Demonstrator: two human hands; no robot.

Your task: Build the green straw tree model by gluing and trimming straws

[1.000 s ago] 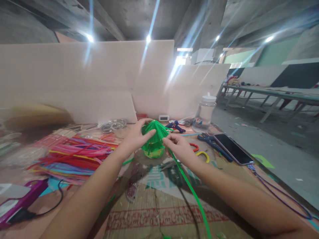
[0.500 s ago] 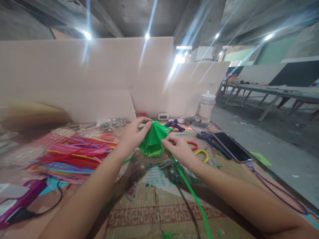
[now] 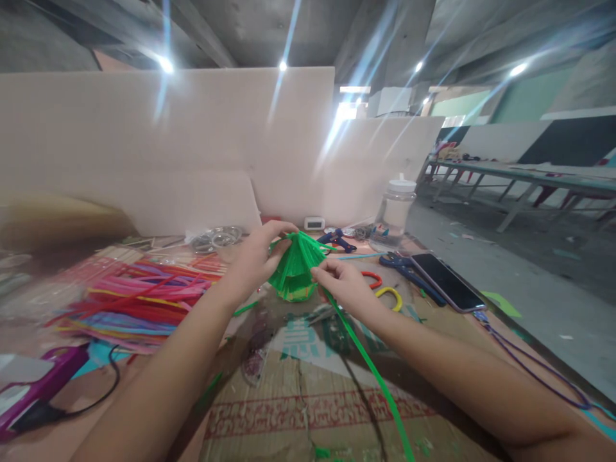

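A green cone-shaped object [image 3: 296, 269], built from ribbed green strips, is held over the table. My left hand [image 3: 257, 256] is closed round its top and left side. My right hand [image 3: 344, 285] pinches a long green strip [image 3: 370, 372] at the cone's right edge; the strip runs down toward the camera across the cardboard sheet [image 3: 308, 404]. The cone's lower rim shows a yellowish inside.
A heap of coloured straws [image 3: 135, 301] lies to the left. A phone [image 3: 447, 281], blue scissors [image 3: 402, 266], a blue glue gun [image 3: 337, 240], a clear jar [image 3: 395, 215] and red and yellow rings [image 3: 385, 289] sit to the right. White boards [image 3: 192, 147] stand behind.
The cone has tilted slightly between my hands and my left fingers have shifted up over its tip. My right hand stays pinched on the green strip.
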